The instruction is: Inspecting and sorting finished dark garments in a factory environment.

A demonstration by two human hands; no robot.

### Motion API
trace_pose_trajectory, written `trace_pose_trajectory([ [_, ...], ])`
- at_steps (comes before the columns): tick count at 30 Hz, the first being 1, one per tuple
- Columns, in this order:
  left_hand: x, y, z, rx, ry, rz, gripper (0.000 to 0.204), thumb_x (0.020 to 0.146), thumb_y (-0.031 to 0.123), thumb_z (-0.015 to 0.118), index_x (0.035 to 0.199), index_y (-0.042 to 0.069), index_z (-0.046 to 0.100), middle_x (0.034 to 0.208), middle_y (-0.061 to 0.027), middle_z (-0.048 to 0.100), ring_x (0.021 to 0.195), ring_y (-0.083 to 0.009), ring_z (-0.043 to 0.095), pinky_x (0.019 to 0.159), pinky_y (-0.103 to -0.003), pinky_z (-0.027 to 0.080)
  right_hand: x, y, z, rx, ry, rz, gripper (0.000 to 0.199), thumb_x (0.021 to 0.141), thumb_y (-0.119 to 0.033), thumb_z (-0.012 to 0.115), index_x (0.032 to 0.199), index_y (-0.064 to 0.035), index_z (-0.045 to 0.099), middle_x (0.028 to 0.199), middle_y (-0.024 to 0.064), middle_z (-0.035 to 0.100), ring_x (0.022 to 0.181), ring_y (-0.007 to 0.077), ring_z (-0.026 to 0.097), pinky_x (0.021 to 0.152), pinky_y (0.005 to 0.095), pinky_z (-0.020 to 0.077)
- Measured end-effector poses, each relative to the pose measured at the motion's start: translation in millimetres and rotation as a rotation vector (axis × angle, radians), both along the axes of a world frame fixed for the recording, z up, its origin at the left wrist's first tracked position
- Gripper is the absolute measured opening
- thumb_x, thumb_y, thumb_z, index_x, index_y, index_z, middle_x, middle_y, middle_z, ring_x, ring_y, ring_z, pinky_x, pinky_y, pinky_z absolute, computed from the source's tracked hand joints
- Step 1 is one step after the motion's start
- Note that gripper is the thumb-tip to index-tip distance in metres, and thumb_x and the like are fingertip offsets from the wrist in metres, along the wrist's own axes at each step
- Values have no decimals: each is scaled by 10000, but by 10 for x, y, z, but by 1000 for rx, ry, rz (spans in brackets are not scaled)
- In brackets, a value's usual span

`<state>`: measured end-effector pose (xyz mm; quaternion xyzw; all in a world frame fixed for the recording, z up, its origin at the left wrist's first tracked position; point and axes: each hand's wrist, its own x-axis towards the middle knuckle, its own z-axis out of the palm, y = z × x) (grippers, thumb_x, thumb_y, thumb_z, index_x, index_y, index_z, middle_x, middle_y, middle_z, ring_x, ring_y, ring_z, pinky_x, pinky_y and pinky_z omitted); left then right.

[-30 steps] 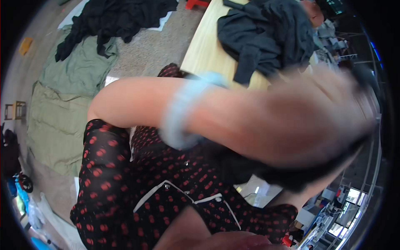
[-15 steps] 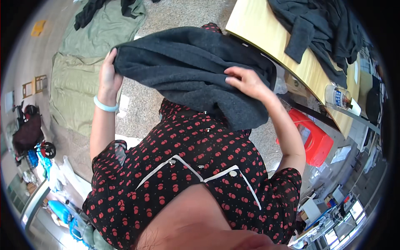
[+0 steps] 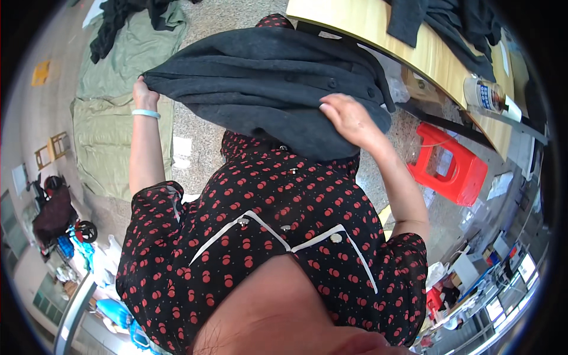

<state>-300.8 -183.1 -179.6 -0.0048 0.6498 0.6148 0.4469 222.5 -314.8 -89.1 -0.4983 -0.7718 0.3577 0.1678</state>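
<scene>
A dark charcoal coat (image 3: 254, 83) with several dark buttons near its right part is stretched sideways in front of my body. My left hand (image 3: 145, 97), with a pale bangle on the wrist, is closed on the coat's gathered left tip. My right hand (image 3: 353, 121) lies on the coat's near right part, its fingers stretched over the cloth and not gripping it. Part of the fingers of my left hand is hidden by the fabric.
A light wooden table (image 3: 349, 26) at the upper right bears more dark garments (image 3: 455, 35) and a clear jar (image 3: 482, 93). Below it stands a red plastic stool (image 3: 470, 174). Green cloths (image 3: 124, 148) cover the floor at left, with dark clothing (image 3: 115, 26) on their far end.
My left hand has drawn the coat's tip leftward and slightly down, pulling the folds flatter. Buttons now show on the coat. My right hand has shifted slightly with its fingers laid flatter.
</scene>
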Motion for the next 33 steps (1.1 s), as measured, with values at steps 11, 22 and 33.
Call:
trace_pose_trajectory([
  [11, -319, 31, -236, -368, 820, -488, 354, 801, 209, 554, 996, -87, 543, 961, -214, 591, 905, -296, 580, 781, -384, 453, 269, -442, 67, 126, -22, -24, 187, 846, -111, 480, 985, -42, 585, 1019, 159, 587, 1005, 299, 538, 864, 350, 422],
  [22, 3877, -173, 748, 822, 1111, -1582, 163, 828, 143, 535, 911, 20, 599, 902, -134, 604, 848, -284, 590, 736, -325, 468, 1038, 131, -285, -206, -60, -471, 327, 844, -255, 526, 1083, -32, 531, 984, 112, 615, 912, 222, 584, 809, 300, 437],
  [33, 5381, 48, 397, 327, 1506, -2280, 484, 715, 423, 616, 896, -26, 634, 953, -218, 598, 920, -310, 581, 814, -356, 459, 1072, 175, -334, -341, 43, -234, 450, 674, -216, 681, 1049, -19, 530, 976, 170, 594, 961, 242, 560, 840, 345, 428],
])
